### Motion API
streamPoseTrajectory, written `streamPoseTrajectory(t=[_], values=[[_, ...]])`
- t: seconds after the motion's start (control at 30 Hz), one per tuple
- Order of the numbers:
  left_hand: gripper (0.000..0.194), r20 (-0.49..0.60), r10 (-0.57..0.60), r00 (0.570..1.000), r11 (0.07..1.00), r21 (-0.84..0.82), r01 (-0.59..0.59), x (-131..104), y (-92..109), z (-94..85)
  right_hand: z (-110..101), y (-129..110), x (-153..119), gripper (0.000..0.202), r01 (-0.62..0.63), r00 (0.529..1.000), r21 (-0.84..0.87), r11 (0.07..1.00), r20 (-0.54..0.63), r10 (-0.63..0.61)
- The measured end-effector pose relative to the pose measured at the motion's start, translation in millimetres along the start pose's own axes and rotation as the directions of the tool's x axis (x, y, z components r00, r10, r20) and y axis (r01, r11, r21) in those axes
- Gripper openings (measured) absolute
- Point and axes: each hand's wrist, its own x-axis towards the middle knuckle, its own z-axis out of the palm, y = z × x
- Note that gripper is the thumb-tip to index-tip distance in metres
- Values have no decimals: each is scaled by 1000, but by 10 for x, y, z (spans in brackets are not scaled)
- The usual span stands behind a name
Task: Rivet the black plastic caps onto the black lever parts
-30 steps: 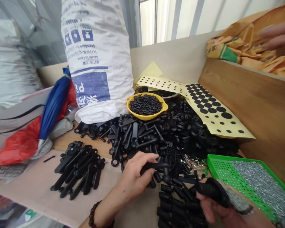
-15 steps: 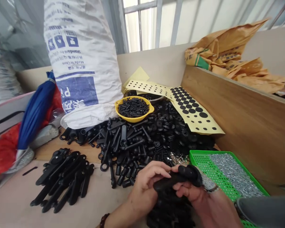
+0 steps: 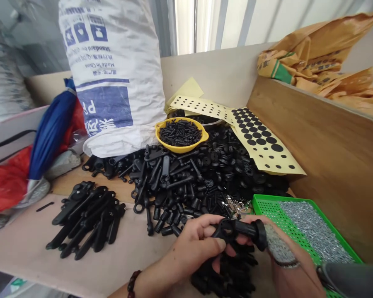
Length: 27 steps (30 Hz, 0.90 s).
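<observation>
A black plastic part [image 3: 244, 228] with a round flanged end is held between both hands above the near table edge. My left hand [image 3: 199, 248] is closed on its ringed end, the thumb lying across it. My right hand [image 3: 275, 244], partly behind the part, is closed round its far side; a grey speckled patch covers the palm side. Below the hands lies a pile of black parts [image 3: 228, 273]. Beyond them a large heap of black arms, sleeves and discs [image 3: 180, 178] spreads out, with small silvery pieces [image 3: 236, 205] at its near edge.
A group of black arms [image 3: 87, 219] lies at left. A yellow bowl [image 3: 182, 148] holds black screws. The green tray [image 3: 267, 215] at right holds metal pins. Behind stand a white sack [image 3: 112, 62], a blue umbrella [image 3: 51, 128], yellow sticker sheets [image 3: 261, 140] and a wooden board [image 3: 323, 140].
The held part has been turned, so its ringed end and flange now show. My left thumb has come over it. The camera view has shifted a little.
</observation>
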Motion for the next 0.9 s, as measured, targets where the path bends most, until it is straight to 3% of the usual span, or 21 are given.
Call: streamPoseTrajectory(t=[0.13,0.23,0.37,0.5,0.57,0.67,0.9], values=[[41,-51,31,998,999,30,-30,-17,14,12,-25,6,-104,18,294,955,-179,939,5,-298],[44,-17,48,999,999,5,-48,-39,34,29,-20,-11,-143,21,374,925,-204,905,12,-379],[53,21,68,997,997,-22,-67,-68,19,40,-77,103,-37,25,259,966,-248,934,90,-244],[61,28,137,990,991,-4,-137,-70,-42,48,-117,263,75,38,36,988,-231,972,-137,-69],[61,45,202,978,979,32,-204,-65,-69,66,-104,273,90,42,-10,987,-205,979,-156,-23],[56,62,278,959,948,142,-284,-61,-88,107,-52,189,80,43,2,991,-149,989,-130,-22],[50,81,395,915,839,374,-395,-79,-79,181,132,-100,-4,36,-109,982,29,994,-151,112]])
